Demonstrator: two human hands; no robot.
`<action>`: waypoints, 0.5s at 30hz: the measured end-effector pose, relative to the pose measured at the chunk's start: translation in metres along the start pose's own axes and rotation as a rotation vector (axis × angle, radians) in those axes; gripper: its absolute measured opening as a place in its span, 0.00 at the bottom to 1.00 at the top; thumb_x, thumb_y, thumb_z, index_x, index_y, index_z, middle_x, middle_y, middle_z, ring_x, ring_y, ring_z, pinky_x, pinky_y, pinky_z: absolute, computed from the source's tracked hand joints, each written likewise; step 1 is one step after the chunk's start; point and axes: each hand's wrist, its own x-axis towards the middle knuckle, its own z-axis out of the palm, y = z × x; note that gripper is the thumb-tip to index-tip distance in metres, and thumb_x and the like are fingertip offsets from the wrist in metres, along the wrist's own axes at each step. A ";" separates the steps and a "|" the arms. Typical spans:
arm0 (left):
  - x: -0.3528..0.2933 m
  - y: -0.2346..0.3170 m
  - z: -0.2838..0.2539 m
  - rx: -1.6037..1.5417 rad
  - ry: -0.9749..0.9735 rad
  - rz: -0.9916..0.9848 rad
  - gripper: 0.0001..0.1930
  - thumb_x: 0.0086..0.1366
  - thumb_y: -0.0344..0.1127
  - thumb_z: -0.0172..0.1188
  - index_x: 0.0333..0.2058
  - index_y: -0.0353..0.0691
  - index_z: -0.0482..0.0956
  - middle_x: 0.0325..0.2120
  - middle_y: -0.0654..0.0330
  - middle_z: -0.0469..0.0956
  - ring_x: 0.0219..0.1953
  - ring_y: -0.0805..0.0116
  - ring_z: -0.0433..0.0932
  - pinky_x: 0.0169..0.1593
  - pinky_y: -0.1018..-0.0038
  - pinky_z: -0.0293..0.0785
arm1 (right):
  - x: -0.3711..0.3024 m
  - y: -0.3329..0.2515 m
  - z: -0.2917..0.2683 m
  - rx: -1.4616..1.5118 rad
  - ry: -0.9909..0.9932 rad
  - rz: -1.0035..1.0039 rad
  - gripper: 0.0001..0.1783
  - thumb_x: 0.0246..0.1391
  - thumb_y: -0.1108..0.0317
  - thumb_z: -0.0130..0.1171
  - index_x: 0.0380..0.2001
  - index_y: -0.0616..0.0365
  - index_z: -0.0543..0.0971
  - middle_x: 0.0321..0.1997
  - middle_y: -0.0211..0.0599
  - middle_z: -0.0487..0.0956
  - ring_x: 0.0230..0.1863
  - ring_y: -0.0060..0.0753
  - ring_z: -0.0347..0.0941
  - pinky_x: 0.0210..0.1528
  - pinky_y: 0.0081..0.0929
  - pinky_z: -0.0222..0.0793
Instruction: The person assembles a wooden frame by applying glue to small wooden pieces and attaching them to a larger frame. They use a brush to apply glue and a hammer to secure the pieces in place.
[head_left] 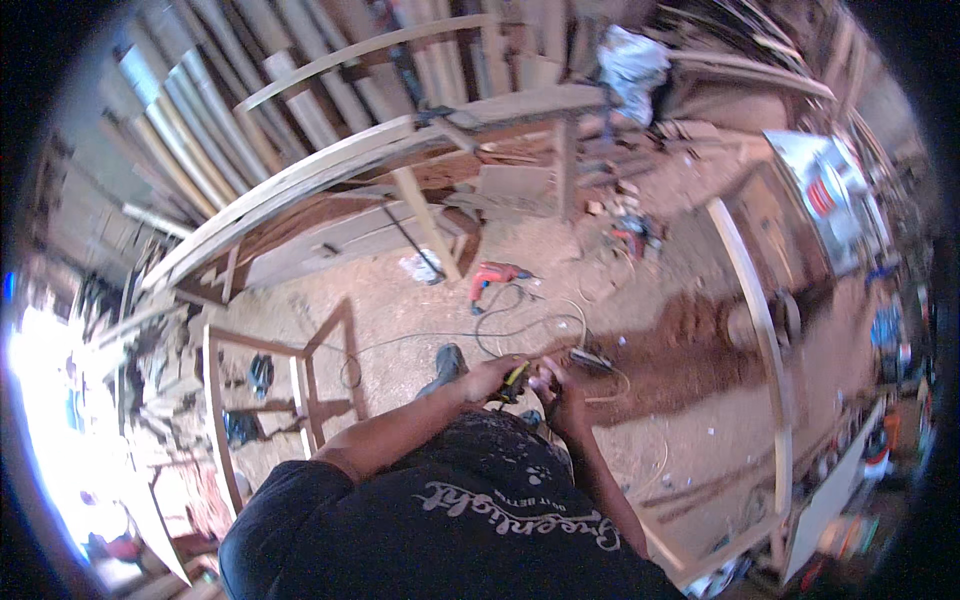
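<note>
In front of my body, low over the floor, my left hand (490, 378) is closed around a small black and yellow thing (516, 376) whose kind is too small to tell. Right beside it, my right hand (562, 396) has its fingers bent inward; whatever lies in them is hidden. On the floor ahead of both hands rests a red drill (488, 284). Its dark cord (430, 336) curls across the sawdust-covered ground. A dark elongated object (592, 358) lies by the cord, just past my right hand.
A long wooden workbench (300, 174) spans the far side, with boards stacked behind it. Another red power tool (630, 236) sits farther right. Wooden frames stand at left (212, 400) and right (762, 320). My shoe (450, 362) is on the floor near my left hand.
</note>
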 end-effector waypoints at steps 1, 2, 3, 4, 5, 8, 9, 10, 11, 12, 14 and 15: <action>-0.002 0.002 -0.001 -0.007 -0.031 0.025 0.21 0.77 0.51 0.48 0.58 0.48 0.77 0.44 0.66 0.80 0.44 0.73 0.77 0.45 0.69 0.77 | 0.003 -0.007 0.005 -0.045 -0.035 -0.011 0.30 0.65 0.58 0.65 0.62 0.65 0.73 0.53 0.51 0.82 0.55 0.43 0.79 0.59 0.39 0.74; -0.005 0.003 -0.003 -0.028 0.014 0.005 0.22 0.78 0.50 0.48 0.62 0.47 0.75 0.45 0.65 0.80 0.45 0.73 0.77 0.47 0.71 0.76 | 0.007 -0.013 0.010 -0.116 -0.057 -0.072 0.31 0.63 0.58 0.67 0.62 0.66 0.73 0.53 0.50 0.82 0.54 0.42 0.79 0.58 0.38 0.74; -0.007 0.002 -0.006 -0.035 0.019 -0.004 0.22 0.78 0.50 0.47 0.63 0.47 0.74 0.46 0.65 0.80 0.46 0.73 0.77 0.48 0.72 0.76 | 0.009 -0.017 0.014 -0.079 -0.094 -0.109 0.35 0.58 0.60 0.72 0.62 0.66 0.72 0.54 0.47 0.81 0.55 0.39 0.78 0.58 0.36 0.73; -0.008 0.003 -0.010 -0.044 -0.007 0.038 0.22 0.79 0.49 0.46 0.64 0.47 0.72 0.48 0.64 0.80 0.46 0.73 0.78 0.48 0.73 0.76 | 0.015 -0.020 0.021 -0.018 -0.144 -0.052 0.35 0.57 0.62 0.72 0.63 0.65 0.71 0.54 0.46 0.81 0.55 0.38 0.78 0.58 0.36 0.73; -0.007 0.002 -0.011 -0.138 -0.001 0.067 0.22 0.80 0.53 0.42 0.60 0.47 0.74 0.43 0.66 0.80 0.40 0.76 0.78 0.37 0.78 0.76 | 0.019 -0.021 0.028 0.033 -0.168 -0.070 0.36 0.56 0.64 0.72 0.64 0.64 0.70 0.54 0.45 0.81 0.56 0.37 0.78 0.59 0.36 0.73; -0.008 0.006 -0.033 -0.213 -0.024 -0.003 0.21 0.81 0.55 0.40 0.54 0.50 0.76 0.36 0.68 0.79 0.28 0.78 0.72 0.30 0.80 0.68 | 0.037 -0.020 0.053 0.207 -0.254 -0.008 0.38 0.57 0.73 0.69 0.68 0.63 0.64 0.57 0.44 0.79 0.59 0.38 0.76 0.60 0.34 0.73; -0.006 0.009 -0.040 -0.192 -0.050 0.011 0.21 0.81 0.57 0.39 0.52 0.51 0.75 0.32 0.70 0.78 0.24 0.79 0.68 0.27 0.79 0.65 | 0.045 -0.020 0.060 0.203 -0.254 0.008 0.38 0.58 0.74 0.68 0.69 0.64 0.63 0.58 0.44 0.78 0.60 0.38 0.76 0.60 0.33 0.73; -0.007 0.012 -0.047 -0.259 -0.012 0.012 0.22 0.80 0.58 0.39 0.53 0.50 0.74 0.32 0.70 0.77 0.24 0.79 0.69 0.28 0.77 0.67 | 0.055 -0.023 0.069 0.144 -0.235 0.090 0.38 0.58 0.75 0.67 0.69 0.64 0.62 0.60 0.44 0.78 0.61 0.38 0.75 0.60 0.33 0.73; -0.010 0.017 -0.059 -0.244 -0.035 0.009 0.22 0.80 0.58 0.40 0.54 0.50 0.73 0.32 0.70 0.77 0.25 0.79 0.69 0.29 0.76 0.69 | 0.064 -0.028 0.075 0.321 -0.302 0.074 0.40 0.58 0.76 0.67 0.70 0.65 0.60 0.64 0.46 0.74 0.65 0.39 0.72 0.63 0.34 0.72; -0.013 0.024 -0.073 -0.242 -0.093 0.035 0.22 0.80 0.59 0.40 0.54 0.50 0.72 0.33 0.70 0.77 0.25 0.79 0.69 0.30 0.75 0.70 | 0.075 -0.036 0.083 0.280 -0.319 0.096 0.40 0.58 0.76 0.67 0.71 0.66 0.60 0.64 0.46 0.74 0.65 0.39 0.72 0.63 0.34 0.71; -0.018 0.038 -0.100 -0.319 -0.111 0.053 0.26 0.80 0.60 0.41 0.63 0.50 0.68 0.46 0.64 0.79 0.39 0.73 0.77 0.42 0.71 0.76 | 0.094 -0.060 0.095 0.181 -0.341 0.156 0.41 0.58 0.76 0.68 0.71 0.66 0.60 0.64 0.47 0.74 0.66 0.39 0.71 0.65 0.33 0.71; -0.022 0.045 -0.114 -0.335 -0.084 0.079 0.27 0.79 0.60 0.41 0.66 0.50 0.66 0.50 0.62 0.78 0.43 0.71 0.77 0.46 0.70 0.76 | 0.103 -0.075 0.102 0.162 -0.345 0.129 0.42 0.59 0.74 0.69 0.71 0.69 0.59 0.64 0.47 0.74 0.64 0.38 0.73 0.64 0.31 0.71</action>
